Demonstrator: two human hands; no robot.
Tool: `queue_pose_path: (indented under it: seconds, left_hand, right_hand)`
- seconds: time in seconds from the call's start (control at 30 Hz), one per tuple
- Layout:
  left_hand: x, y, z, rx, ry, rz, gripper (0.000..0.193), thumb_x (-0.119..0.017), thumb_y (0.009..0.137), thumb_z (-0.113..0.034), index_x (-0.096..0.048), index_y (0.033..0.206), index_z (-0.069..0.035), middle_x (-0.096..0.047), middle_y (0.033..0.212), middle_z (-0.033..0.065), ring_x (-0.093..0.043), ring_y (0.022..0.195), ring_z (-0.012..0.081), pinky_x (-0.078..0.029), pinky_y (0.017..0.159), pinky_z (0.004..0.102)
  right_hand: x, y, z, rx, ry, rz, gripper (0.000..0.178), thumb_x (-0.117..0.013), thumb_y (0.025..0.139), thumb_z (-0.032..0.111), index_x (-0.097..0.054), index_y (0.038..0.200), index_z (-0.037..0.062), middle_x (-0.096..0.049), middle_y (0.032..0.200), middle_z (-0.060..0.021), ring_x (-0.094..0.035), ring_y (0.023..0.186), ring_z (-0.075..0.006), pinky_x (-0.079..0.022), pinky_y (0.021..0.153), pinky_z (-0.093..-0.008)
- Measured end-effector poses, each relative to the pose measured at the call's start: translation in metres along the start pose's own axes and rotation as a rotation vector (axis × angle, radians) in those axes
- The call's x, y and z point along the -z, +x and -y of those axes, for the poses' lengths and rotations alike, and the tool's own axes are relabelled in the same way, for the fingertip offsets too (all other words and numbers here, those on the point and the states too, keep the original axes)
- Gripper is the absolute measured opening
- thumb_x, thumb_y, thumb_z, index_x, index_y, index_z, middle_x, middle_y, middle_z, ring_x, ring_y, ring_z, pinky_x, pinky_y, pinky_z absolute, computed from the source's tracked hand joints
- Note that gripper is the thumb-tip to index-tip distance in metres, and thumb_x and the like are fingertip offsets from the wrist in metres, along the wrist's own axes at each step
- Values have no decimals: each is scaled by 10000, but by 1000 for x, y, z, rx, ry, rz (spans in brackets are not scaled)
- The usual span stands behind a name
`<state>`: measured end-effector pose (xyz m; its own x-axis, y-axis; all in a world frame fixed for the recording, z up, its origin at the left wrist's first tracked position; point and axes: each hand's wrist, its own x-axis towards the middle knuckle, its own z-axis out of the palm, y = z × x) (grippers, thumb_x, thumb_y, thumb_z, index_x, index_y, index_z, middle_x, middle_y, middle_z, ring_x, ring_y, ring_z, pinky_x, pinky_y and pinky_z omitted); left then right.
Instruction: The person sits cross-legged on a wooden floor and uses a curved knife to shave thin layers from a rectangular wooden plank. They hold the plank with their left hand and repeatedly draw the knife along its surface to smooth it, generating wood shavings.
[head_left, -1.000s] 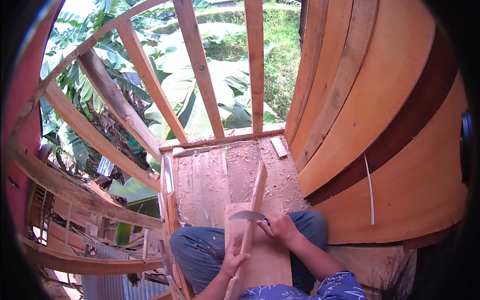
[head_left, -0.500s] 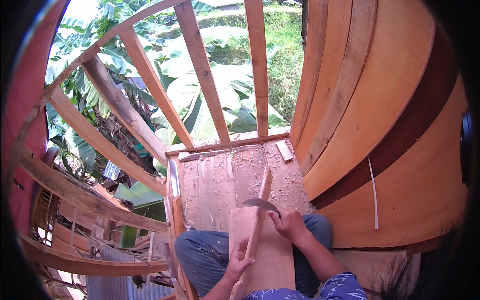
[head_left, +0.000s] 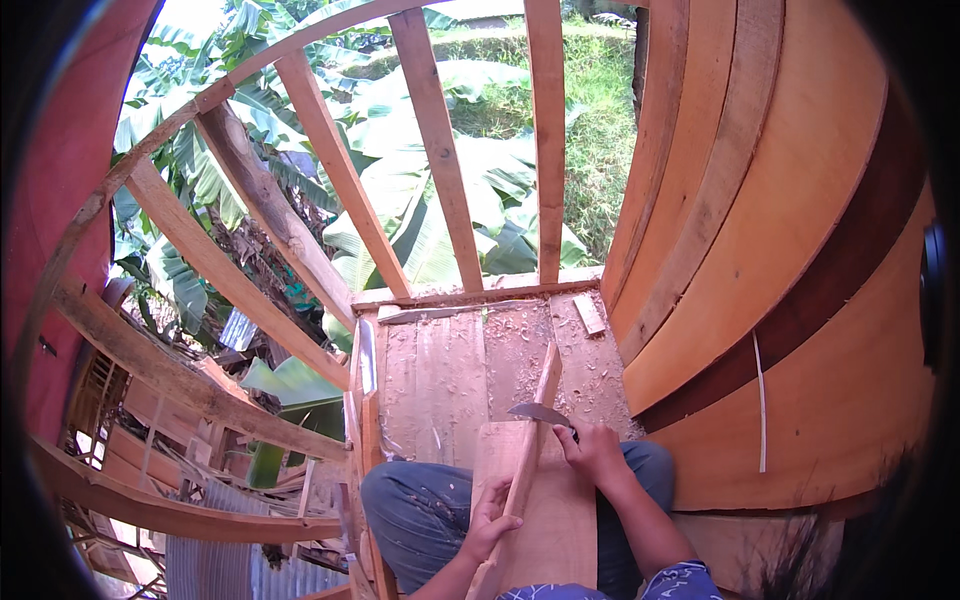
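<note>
My right hand (head_left: 594,452) grips the dark handle of a knife with a curved blade (head_left: 541,413). The blade lies across a long, narrow strip of wood (head_left: 527,455), near its upper part. Lower down, my left hand (head_left: 492,522) is wrapped round the same strip, thumb on its right side. The strip leans away from me at a slant. Under it a wide flat board (head_left: 560,540) rests across my lap, between my bent knees in blue trousers. The strip's lower end runs down toward my body.
Wood shavings lie scattered over the plank floor (head_left: 430,375). A small offcut (head_left: 589,314) and a thin dark stick (head_left: 430,313) lie by the far edge. Upright slats (head_left: 437,150) stand in front and to the left. A wooden panel wall (head_left: 800,400) curves along the right.
The whole view has shifted, so everything sits slightly farther right. My hands, the knife and the strip keep nearly the same position relative to each other.
</note>
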<state>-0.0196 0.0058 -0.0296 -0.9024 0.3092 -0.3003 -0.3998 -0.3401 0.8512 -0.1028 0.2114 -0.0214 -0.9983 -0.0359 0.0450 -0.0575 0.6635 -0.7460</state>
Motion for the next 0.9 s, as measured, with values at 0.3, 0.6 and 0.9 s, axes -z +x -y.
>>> queue_pose_path:
  seconds: [0.3, 0.6, 0.9]
  left_hand:
    - [-10, 1, -1, 25, -41, -19, 813, -681, 671, -39, -374, 1423, 4, -443, 1409, 144, -378, 1375, 257, -251, 1161, 360]
    - [-21, -6, -7, -16, 20, -11, 793, -675, 645, -120, -386, 1372, 11, -451, 1377, 148, -384, 1358, 266, -253, 1157, 386]
    - [-14, -7, 2, 6, 13, 1, 789, -695, 657, -109, -391, 1378, -5, -434, 1418, 140, -359, 1387, 261, -233, 1167, 387]
  right_hand:
    - [-3, 5, -18, 31, -48, -32, 402, -571, 954, 398, -684, 857, 24, -617, 622, -217, -661, 630, -398, -523, 577, -482]
    - [11, 17, -51, -215, 98, -70, 423, -555, 970, 389, -671, 848, 1, -583, 594, -229, -631, 618, -425, -505, 586, -491]
    - [15, 25, -45, -344, 179, 68, 394, -527, 986, 372, -672, 922, 11, -632, 730, -247, -642, 720, -445, -507, 633, -493]
